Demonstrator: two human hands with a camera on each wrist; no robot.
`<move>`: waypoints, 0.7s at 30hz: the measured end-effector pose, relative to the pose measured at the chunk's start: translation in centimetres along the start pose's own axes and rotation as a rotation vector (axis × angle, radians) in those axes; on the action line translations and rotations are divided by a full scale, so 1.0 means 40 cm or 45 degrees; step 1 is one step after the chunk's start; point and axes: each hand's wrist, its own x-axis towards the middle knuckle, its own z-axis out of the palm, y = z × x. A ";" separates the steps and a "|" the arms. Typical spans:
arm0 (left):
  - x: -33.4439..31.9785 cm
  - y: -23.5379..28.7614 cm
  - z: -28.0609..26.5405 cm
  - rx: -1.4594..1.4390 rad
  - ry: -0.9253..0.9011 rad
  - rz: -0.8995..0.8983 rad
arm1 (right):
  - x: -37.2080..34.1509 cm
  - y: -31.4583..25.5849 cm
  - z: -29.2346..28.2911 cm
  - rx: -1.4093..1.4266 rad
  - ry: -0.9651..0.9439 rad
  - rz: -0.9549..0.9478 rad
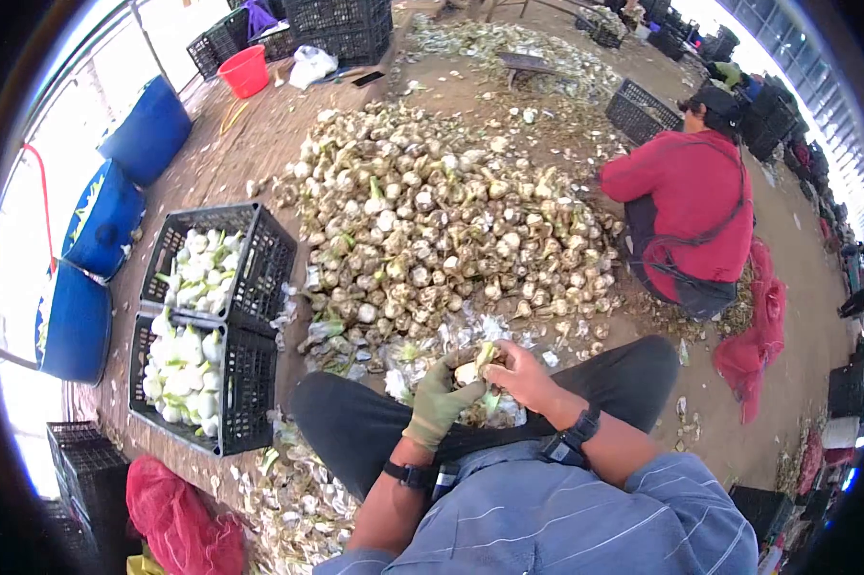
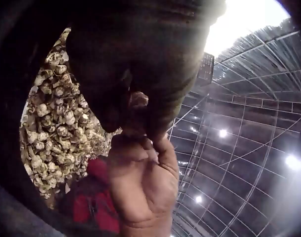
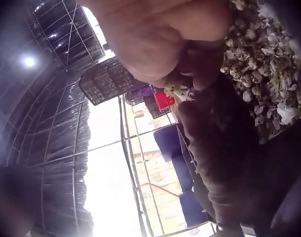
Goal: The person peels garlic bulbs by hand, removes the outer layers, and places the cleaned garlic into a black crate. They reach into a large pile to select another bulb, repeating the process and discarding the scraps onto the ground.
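Observation:
The left hand (image 1: 440,401), in a grey-green glove, grips a pale garlic bulb (image 1: 466,373) in front of the person's lap. The bare right hand (image 1: 526,377) meets it from the other side, its thumb and fingers pinching the bulb's yellow-green top (image 1: 489,353). Dark glove fabric fills much of the left wrist view, where only a small patch of the bulb (image 2: 139,99) shows. In the right wrist view, curled bare fingers (image 3: 202,61) cover most of the bulb. Beyond both hands spreads a large heap of unpeeled garlic bulbs (image 1: 432,220).
Two black crates (image 1: 250,273) of white trimmed bulbs stand at the left, with blue tubs (image 1: 149,134) beyond them. Loose skins (image 1: 298,508) litter the floor. A person in a red top (image 1: 691,196) sits at the heap's right, near a red mesh sack (image 1: 753,335).

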 end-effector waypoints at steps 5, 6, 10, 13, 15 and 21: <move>-0.004 -0.015 -0.005 0.461 0.105 0.145 | -0.005 -0.029 0.026 -0.225 0.078 0.050; -0.002 -0.024 -0.012 0.509 0.095 0.162 | -0.008 -0.043 0.037 -0.217 0.087 0.044; 0.007 -0.049 -0.016 0.344 0.059 0.187 | -0.005 -0.033 0.033 -0.087 0.020 0.018; -0.002 -0.027 -0.006 0.074 0.031 -0.017 | -0.008 -0.030 0.020 -0.034 -0.021 0.067; -0.004 -0.025 -0.021 0.227 -0.038 0.025 | 0.017 0.068 -0.016 -0.436 -0.036 0.015; 0.007 -0.041 -0.023 0.109 -0.071 -0.095 | -0.051 -0.108 0.012 -0.418 -0.128 0.058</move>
